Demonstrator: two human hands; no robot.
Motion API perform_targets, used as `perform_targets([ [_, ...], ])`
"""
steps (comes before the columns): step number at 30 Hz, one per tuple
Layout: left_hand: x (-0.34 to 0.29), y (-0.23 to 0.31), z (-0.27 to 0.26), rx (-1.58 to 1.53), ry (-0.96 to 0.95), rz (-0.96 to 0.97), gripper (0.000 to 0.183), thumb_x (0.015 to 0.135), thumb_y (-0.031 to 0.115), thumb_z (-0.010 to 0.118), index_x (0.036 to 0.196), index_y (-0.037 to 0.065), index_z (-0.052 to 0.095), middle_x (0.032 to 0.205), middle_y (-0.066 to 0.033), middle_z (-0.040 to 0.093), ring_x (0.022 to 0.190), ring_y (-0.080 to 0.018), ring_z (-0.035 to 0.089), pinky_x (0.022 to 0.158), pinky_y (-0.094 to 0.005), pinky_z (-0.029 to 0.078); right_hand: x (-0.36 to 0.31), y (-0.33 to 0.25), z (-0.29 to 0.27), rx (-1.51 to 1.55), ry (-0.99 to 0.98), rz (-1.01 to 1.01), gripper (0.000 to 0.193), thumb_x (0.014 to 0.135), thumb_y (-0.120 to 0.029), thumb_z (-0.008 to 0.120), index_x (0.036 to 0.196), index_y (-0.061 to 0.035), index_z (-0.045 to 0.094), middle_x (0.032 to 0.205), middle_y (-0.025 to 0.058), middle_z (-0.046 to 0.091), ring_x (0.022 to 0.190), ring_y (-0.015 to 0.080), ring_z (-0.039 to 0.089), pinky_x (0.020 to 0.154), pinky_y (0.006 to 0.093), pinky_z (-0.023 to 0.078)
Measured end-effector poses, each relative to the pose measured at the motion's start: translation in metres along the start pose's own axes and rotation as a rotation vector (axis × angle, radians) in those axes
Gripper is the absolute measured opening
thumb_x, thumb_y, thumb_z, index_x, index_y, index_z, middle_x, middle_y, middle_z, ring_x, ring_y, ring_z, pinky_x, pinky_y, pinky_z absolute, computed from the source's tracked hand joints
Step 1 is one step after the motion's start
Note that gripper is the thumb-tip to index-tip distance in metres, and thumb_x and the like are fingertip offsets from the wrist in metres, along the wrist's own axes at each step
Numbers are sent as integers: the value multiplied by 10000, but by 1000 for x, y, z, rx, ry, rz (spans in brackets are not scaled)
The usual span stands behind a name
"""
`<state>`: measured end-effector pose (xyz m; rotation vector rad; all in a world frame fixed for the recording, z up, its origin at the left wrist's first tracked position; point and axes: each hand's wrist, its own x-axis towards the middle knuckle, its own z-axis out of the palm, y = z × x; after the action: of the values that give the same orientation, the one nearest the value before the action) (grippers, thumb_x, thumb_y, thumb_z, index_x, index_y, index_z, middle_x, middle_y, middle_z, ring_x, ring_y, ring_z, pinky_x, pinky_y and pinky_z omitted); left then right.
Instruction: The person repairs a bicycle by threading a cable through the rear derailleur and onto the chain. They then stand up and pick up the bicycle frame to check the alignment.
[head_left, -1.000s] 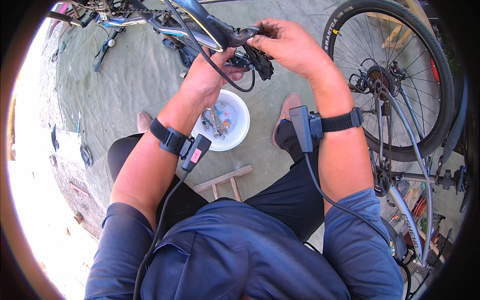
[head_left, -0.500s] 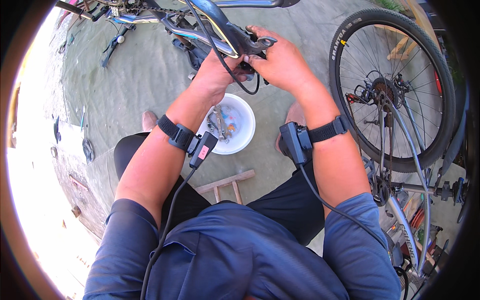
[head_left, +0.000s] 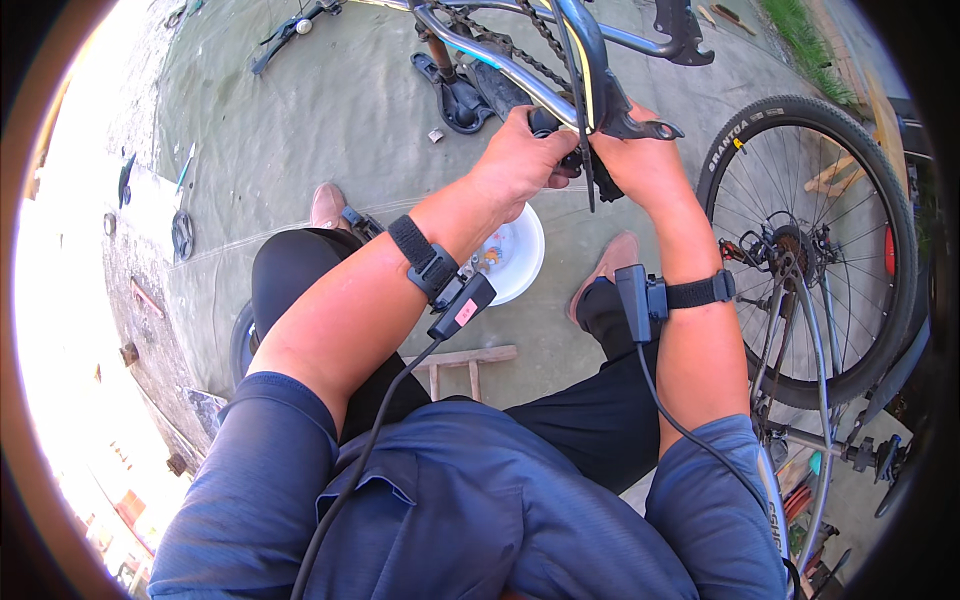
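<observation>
Your left hand is up at the near end of the bike frame, thumb and fingers curled around a black part just beneath the tube. Your right hand is on the other side of that end, right below the dropout; its fingers are mostly hidden behind the frame, so you cannot tell from here whether they grip anything. The frame reaches in from the upper edge, in front of you, with the chain running along its tube and a black cable hanging down between your hands. Beyond your left hand, a saddle is near the grey-green sheet. Below your hands is a white bowl, its left part covered by your left forearm and wrist device. Nearer you is a wooden stool, and to your right, a wheel on a second bike.
</observation>
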<state>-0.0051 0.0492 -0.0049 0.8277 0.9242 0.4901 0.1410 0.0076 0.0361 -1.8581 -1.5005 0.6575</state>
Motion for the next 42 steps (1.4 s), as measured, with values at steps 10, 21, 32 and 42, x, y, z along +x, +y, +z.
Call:
perform_targets([
  [10, -13, 6, 8, -240, -14, -92, 307, 889, 180, 645, 1104, -4, 526, 993, -107, 636, 791, -189, 636, 756, -346, 553, 0, 6, 8, 38, 41, 83, 255, 865, -167, 630, 1096, -58, 635, 909, 117, 682, 808, 224, 657, 739, 323, 507],
  [21, 1, 0, 3, -125, 68, 42, 375, 902, 152, 639, 1218, 28, 480, 913, -39, 634, 755, -113, 620, 692, -280, 520, 8, 4, 0, 238, -16, 118, 273, 892, -94, 635, 1140, 13, 604, 992, 73, 680, 864, 101, 627, 764, 250, 498],
  [32, 22, 2, 3, -165, 100, 183, 557, 837, 39, 656, 1328, -50, 408, 1192, -137, 573, 1044, -180, 584, 879, -288, 489, 18, 22, -13, 283, 54, -82, 188, 828, 23, 632, 1014, 15, 610, 999, 57, 626, 913, 108, 604, 791, 247, 482],
  [42, 37, -2, -4, -197, -47, 150, 695, 853, 32, 664, 1434, -19, 287, 1197, -112, 566, 1064, -170, 572, 884, -288, 485, 9, 1, -37, 667, -163, 197, 286, 826, 45, 601, 1109, 18, 574, 991, 40, 611, 893, 98, 568, 805, 240, 461],
])
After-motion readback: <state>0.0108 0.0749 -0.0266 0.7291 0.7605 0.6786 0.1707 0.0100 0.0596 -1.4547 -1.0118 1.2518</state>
